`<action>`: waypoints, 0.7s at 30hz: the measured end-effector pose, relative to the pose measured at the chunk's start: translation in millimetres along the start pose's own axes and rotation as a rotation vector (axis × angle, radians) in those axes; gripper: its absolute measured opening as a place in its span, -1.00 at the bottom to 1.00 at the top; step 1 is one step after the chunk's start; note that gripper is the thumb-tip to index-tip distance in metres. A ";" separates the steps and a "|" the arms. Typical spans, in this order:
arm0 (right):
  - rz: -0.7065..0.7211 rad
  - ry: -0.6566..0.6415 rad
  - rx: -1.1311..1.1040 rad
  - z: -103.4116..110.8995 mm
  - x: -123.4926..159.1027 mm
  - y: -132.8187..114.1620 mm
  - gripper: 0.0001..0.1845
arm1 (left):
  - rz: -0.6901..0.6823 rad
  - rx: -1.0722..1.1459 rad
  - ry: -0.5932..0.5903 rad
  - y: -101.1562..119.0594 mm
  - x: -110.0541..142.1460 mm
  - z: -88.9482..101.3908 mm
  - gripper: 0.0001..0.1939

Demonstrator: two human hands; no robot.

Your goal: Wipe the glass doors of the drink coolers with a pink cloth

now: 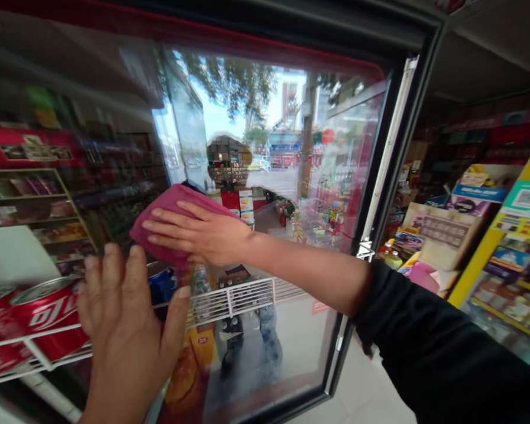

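Observation:
My right hand [198, 232] lies flat with fingers stretched out, pressing a magenta cloth [168, 227] against the glass door [291, 176] of a drinks fridge. My left hand [126, 318] is flat on the same glass lower down, fingers spread, holding nothing. The glass reflects a street, trees and shop shelves. The black door frame [393, 147] runs down the right side.
Behind the glass, red soda cans [39, 312] lie on a white wire shelf [242, 294], with bottles below. Shop shelves with packaged goods [512, 253] stand at the right. A pale tiled floor [366, 394] shows beneath the door.

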State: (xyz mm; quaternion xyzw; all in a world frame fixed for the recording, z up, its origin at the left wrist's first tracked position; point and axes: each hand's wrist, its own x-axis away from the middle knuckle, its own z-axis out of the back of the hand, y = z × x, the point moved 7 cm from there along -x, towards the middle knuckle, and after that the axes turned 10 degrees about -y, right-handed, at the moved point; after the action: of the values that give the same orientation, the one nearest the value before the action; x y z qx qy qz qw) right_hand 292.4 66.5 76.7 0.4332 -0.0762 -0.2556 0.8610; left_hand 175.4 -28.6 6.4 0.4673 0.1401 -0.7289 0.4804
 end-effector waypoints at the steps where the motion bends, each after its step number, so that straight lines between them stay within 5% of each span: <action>1: 0.006 -0.010 -0.005 -3.5 13.2 4.1 -0.14 | -0.012 -0.002 0.000 9.4 -3.7 -5.0 -0.09; 7: -0.099 0.137 -0.084 -45.3 125.9 48.9 -0.18 | -0.088 -0.012 -0.025 59.6 -21.7 -35.9 -0.06; 15: -0.490 0.199 -0.078 -102.4 279.9 105.6 -0.12 | -0.146 0.005 -0.022 105.9 -32.6 -62.0 -0.10; 18: -0.667 0.213 -0.078 -110.7 314.4 117.0 -0.09 | -0.166 -0.001 -0.006 114.1 -30.9 -60.6 -0.11; 21: -0.744 0.228 -0.093 -108.6 319.3 119.4 -0.08 | -0.171 -0.008 -0.008 117.9 -28.9 -58.2 -0.13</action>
State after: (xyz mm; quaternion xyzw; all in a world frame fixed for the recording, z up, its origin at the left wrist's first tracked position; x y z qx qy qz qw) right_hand 649.2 40.7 75.1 0.4175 0.1940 -0.5035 0.7312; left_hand 308.1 -33.0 28.3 0.4487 0.1803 -0.7686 0.4189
